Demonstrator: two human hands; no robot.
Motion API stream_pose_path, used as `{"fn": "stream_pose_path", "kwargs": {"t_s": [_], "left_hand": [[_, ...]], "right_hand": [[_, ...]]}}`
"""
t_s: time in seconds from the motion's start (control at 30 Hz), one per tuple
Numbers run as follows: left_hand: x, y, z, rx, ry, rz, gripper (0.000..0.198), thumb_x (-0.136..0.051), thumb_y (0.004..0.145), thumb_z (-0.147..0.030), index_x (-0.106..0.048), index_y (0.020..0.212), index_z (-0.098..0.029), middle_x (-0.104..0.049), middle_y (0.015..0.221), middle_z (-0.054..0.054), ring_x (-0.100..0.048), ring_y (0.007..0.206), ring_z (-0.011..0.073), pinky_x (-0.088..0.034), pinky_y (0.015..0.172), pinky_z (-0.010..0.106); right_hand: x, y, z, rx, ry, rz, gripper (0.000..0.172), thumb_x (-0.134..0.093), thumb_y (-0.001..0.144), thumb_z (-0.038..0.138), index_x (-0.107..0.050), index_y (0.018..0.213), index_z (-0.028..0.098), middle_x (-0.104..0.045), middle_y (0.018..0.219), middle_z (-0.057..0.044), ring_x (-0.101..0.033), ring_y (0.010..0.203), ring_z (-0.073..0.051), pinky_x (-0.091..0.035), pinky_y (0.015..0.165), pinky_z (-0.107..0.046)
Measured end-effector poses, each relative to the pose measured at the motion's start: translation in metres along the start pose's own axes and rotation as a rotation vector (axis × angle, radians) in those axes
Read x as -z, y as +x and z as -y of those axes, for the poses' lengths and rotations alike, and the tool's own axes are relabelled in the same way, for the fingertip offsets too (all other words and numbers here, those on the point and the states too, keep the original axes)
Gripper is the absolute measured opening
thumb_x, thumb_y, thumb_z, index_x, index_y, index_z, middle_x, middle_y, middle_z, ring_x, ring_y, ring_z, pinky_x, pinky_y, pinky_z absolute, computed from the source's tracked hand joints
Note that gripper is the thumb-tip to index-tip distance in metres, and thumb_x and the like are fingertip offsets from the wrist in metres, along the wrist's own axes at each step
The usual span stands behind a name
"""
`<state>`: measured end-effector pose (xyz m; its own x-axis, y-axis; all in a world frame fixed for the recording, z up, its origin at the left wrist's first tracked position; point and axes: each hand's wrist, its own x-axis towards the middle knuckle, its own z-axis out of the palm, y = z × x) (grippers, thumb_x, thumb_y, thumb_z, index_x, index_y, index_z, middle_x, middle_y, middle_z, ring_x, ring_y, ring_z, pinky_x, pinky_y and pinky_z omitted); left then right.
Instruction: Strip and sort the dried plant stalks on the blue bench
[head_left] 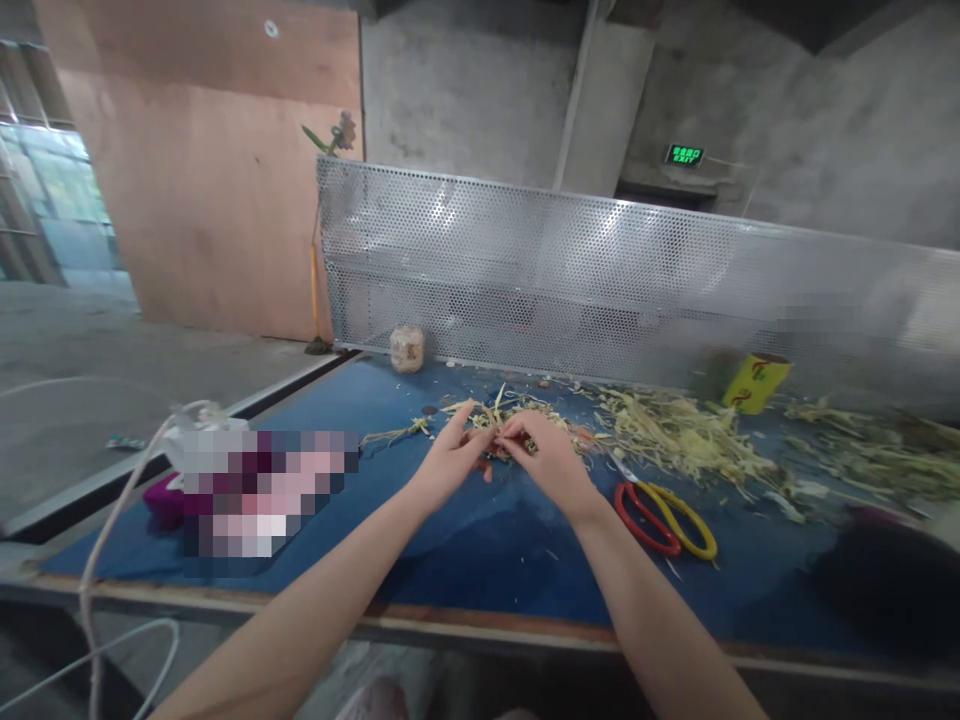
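Note:
My left hand (451, 455) and my right hand (541, 455) meet over the middle of the blue table (465, 570). Pale plant strands (499, 405) stick up from between my fingertips. Both hands have their fingers closed on these strands, thumbs and fingertips nearly touching. Behind and under the hands lie more dried plant pieces, partly hidden by them. Just right of my right hand rest scissors (666, 518) with one red and one yellow handle. A thin plant sprig (396, 435) lies to the left of my left hand.
A pile of pale stalks (679, 435) spreads at the right, beside a yellow container (756, 383). At the back stand a perforated metal panel (525, 270) and a small jar-like object (407, 349). A blurred-out pink item (277, 490) and a white cable (112, 540) are at the left.

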<state>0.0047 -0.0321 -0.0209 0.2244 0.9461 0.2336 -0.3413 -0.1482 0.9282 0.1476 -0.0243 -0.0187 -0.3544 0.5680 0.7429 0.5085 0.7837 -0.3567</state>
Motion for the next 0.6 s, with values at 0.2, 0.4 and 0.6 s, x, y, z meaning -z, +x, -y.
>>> {"fn": "stream_pose_path", "kwargs": {"t_s": [0.2, 0.4, 0.6], "left_hand": [[0.001, 0.001, -0.001, -0.027, 0.090, 0.017, 0.074, -0.051, 0.073, -0.015, -0.007, 0.132, -0.010, -0.056, 0.064, 0.000, -0.049, 0.051, 0.0089, -0.040, 0.040, 0.020], [0.001, 0.001, 0.000, -0.056, 0.150, 0.031, 0.069, -0.049, 0.074, -0.017, -0.012, 0.131, -0.010, -0.058, 0.067, 0.001, -0.052, 0.056, 0.0111, -0.041, 0.042, 0.021], [0.005, 0.004, 0.006, -0.036, 0.156, 0.051, 0.074, -0.055, 0.070, -0.018, -0.013, 0.131, -0.010, -0.060, 0.067, 0.002, -0.052, 0.051, 0.0097, -0.040, 0.043, 0.021]], "right_hand": [[0.001, -0.001, 0.005, 0.021, -0.038, 0.023, 0.001, -0.049, 0.080, 0.020, -0.049, 0.079, 0.021, -0.055, 0.084, -0.003, -0.052, 0.079, -0.015, -0.043, 0.068, -0.025], [0.000, 0.000, 0.002, -0.084, -0.110, 0.015, 0.019, -0.054, 0.076, 0.030, -0.052, 0.093, 0.022, -0.059, 0.087, -0.003, -0.053, 0.076, -0.016, -0.042, 0.068, -0.028], [-0.001, 0.004, -0.005, -0.060, 0.043, -0.047, 0.008, -0.056, 0.075, 0.021, -0.062, 0.080, 0.022, -0.057, 0.089, -0.004, -0.052, 0.085, -0.016, -0.042, 0.076, -0.029]]}}
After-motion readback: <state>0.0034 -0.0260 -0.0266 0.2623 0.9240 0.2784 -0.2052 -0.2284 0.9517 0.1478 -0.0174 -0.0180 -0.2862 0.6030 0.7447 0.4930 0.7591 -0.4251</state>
